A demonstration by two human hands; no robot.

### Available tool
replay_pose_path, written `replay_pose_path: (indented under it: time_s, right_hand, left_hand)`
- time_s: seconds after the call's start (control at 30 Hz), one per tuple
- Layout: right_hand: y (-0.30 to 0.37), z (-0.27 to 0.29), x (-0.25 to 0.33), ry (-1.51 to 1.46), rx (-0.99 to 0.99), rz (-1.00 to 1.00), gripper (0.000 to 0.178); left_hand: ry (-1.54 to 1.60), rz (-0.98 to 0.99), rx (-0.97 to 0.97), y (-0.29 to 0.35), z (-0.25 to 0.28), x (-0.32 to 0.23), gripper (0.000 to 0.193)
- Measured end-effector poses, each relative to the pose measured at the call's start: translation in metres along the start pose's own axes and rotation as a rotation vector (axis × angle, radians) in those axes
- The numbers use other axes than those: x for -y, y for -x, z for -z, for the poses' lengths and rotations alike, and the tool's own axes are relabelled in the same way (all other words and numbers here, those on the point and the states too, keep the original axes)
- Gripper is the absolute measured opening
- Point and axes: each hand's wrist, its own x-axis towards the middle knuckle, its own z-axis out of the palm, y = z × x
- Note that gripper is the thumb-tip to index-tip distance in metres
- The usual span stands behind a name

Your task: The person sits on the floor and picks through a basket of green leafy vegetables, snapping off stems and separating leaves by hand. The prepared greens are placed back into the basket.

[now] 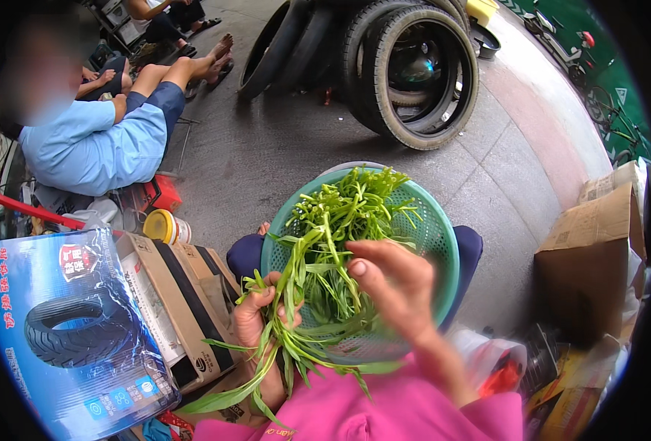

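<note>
My left hand (255,316) is closed around a bunch of water spinach (281,334), whose long narrow leaves trail down over my wrist and the pink top. To its right, my right hand (399,283) is raised over the basket with thumb and forefinger apart, close to the stems; nothing shows between them. A green perforated plastic basket (435,257) rests between my knees. Inside it lie cut stems (347,198) heaped toward the far side, with leafy pieces (333,290) nearer the middle. The curled lower fingers of my right hand are partly hidden.
Cardboard boxes (186,294) and a blue tyre box (83,331) stand at my left. Several tyres (424,77) stand ahead on the paved floor. A seated person in a light blue shirt (97,147) is at far left. An open carton (586,250) and plastic bag (487,360) are at right.
</note>
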Motion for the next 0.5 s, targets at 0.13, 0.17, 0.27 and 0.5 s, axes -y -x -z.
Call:
replay_pose_path:
  time_s: [0.13,0.17,0.27,0.5]
  right_hand:
    - [-0.003,-0.012,-0.002,-0.5,-0.035,-0.263,0.026]
    - [-0.004,-0.013,-0.009,-0.54,-0.022,-0.273,0.022]
    - [-0.006,-0.006,-0.01,-0.579,0.009,-0.392,0.013]
    - [-0.005,0.018,-0.026,0.517,0.023,0.152,0.01]
  left_hand:
    - [-0.224,0.063,-0.097,-0.009,-0.013,0.02,0.032]
    - [-0.252,0.031,-0.123,-0.007,-0.017,0.022,0.032]
    - [-0.371,-0.018,-0.091,-0.005,-0.032,0.024,0.055]
    - [-1.054,-0.155,-0.239,-0.002,-0.04,0.017,0.032]
